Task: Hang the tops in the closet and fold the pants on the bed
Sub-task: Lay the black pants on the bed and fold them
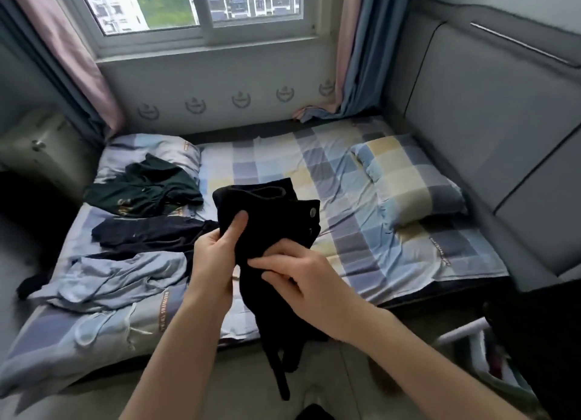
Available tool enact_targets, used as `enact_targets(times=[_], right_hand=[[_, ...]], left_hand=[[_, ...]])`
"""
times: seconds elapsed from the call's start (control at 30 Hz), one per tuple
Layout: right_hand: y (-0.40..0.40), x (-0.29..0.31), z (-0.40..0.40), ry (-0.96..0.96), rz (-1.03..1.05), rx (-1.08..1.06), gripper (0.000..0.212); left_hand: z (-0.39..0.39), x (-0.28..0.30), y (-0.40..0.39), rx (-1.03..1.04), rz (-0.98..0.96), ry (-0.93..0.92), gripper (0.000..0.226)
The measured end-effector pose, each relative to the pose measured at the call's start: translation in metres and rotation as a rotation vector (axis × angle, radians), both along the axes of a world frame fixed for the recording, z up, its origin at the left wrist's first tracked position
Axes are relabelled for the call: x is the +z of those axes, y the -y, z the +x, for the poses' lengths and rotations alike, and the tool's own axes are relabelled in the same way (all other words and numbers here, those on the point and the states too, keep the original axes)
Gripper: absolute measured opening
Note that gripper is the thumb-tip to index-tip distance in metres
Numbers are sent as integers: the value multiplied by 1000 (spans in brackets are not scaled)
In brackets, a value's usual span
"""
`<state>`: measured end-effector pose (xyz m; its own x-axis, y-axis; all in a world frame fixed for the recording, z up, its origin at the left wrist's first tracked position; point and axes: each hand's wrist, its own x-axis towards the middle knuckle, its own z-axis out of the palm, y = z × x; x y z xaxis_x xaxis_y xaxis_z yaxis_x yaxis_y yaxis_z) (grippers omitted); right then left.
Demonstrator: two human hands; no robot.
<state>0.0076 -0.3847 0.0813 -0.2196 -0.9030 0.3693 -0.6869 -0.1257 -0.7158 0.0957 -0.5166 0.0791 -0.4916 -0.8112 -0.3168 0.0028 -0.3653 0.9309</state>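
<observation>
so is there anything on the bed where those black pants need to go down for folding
Nothing visible. Both hands, left and right, hold the black pants over bare checked sheet; the other clothes lie off to the left.

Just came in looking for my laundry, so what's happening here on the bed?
A person stands at the bed holding black pants up in both hands: the left hand pinches the waist area, and the right hand grips the fabric lower down. The legs hang toward the floor, not yet folded. On the checked bedsheet to the left lie a dark green top, a dark navy garment and a light blue garment, all loose.
</observation>
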Motion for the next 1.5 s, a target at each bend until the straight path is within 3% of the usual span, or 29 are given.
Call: enact_targets(times=[0.07, 0.13, 0.23, 0.33, 0.4, 0.53, 0.67, 0.73, 0.83, 0.9, 0.93, 1.0, 1.1, 1.23, 1.4, 1.43, 1.5], right_hand=[[-8, 5, -36, 58, -137, -37, 21], [-8, 5, -84, 123, -233, -218, 29], [11, -5, -140, 148, 40, -357, 67], [28, -20, -158, 175, 379, -72, 85], [32, -27, -156, 268, 447, 173, 91], [36, -30, -151, 589, 514, 268, 48], [56, -30, -139, 932, 471, 150, 69], [67, -26, -136, 929, 408, 73, 56], [77, -22, -150, 815, 244, -178, 55], [75, -21, -169, 691, 174, -410, 22], [74, -21, -181, 596, 205, -492, 5], [65, -25, -204, 633, 396, -574, 19], [66, -22, -212, 733, 560, -544, 21], [71, -23, -206, 879, 625, -396, 31], [73, -27, -199, 1159, 595, -401, 20], [72, -28, -198, 1211, 563, -393, 19], [70, -30, -199, 1341, 482, -319, 20]], left_hand=[[4, -3, 10, 49, 30, -15, 35], [12, -2, 20, 32, 22, -33, 38], [18, 4, 31, -102, -34, -60, 51], [9, 13, 35, -257, -146, -68, 44], [-3, 14, 36, -293, -186, -96, 32], [-25, 11, 41, -351, -171, -122, 20], [-31, -7, 49, -417, -115, -114, 30], [-25, -14, 54, -426, -100, -102, 29], [-7, -25, 73, -354, -89, -85, 34], [11, -32, 94, -246, -99, -52, 35], [20, -35, 107, -187, -103, -29, 35], [36, -39, 125, -83, -115, 39, 35], [45, -45, 142, -28, -172, 115, 38], [43, -54, 158, -103, -418, 210, 6], [50, -60, 173, -311, -757, 333, 91], [51, -61, 174, -358, -890, 350, 102], [52, -60, 175, -480, -1199, 396, 100]])
